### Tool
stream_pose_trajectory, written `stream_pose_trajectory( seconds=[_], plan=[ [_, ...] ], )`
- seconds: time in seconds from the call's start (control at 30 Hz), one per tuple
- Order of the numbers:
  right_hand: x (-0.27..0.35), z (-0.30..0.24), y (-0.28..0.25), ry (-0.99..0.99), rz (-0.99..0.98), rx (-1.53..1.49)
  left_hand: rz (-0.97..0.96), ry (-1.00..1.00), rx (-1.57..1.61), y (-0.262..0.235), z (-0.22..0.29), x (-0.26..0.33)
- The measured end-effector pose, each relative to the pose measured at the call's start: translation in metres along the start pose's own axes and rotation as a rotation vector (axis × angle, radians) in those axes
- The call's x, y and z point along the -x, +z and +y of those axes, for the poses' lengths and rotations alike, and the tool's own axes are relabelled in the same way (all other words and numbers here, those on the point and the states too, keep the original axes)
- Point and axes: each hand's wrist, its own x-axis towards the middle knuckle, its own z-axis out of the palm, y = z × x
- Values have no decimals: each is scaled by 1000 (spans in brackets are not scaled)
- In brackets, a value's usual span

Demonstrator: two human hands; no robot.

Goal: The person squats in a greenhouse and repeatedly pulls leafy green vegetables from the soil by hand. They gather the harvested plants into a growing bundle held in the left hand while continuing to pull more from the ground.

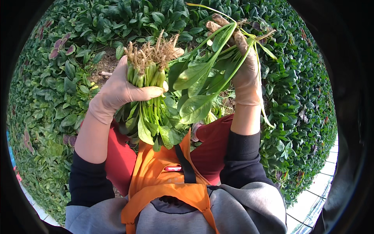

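Observation:
My gloved left hand [126,87] is closed round a thick bunch of spinach [150,78]. Its pale, hairy roots point up and away from me, and its leaves hang down toward my lap. To the right, my gloved right hand [245,70] is raised with its fingers curled over a few loose spinach plants [200,105]. Their long stems pass between the fingers, and their broad leaves trail left toward the bunch. A thin yellowish stem dangles below the right wrist. The glove's fingertips look soiled.
Dense leafy plants [296,97] surround me, with some purple-leaved ones [60,45] at the left. Bare soil [104,66] shows behind the left hand. My bent knees in red trousers [214,144] and an orange apron [156,167] lie below the hands. A pale sheeted edge [319,187] runs at lower right.

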Motion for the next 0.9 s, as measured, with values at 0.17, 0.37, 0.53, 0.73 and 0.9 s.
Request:
stream_pose_trajectory(
  seconds=[0.17,0.37,0.53,0.73,0.9],
  plan=[
    [7,3,7,-161,-193,162,71,-4,44,2,3,-1],
    [11,6,25,-89,-107,104,-49,-41,89,1,-4,-5],
    [26,25,53,-88,-204,68,-311,-138,15,16,-11,-12],
    [21,1,35,-231,-126,190,-360,-193,-114,17,-7,-10],
    [18,-35,9,-522,351,388,-262,-251,-189,8,-9,-3]
  ],
)
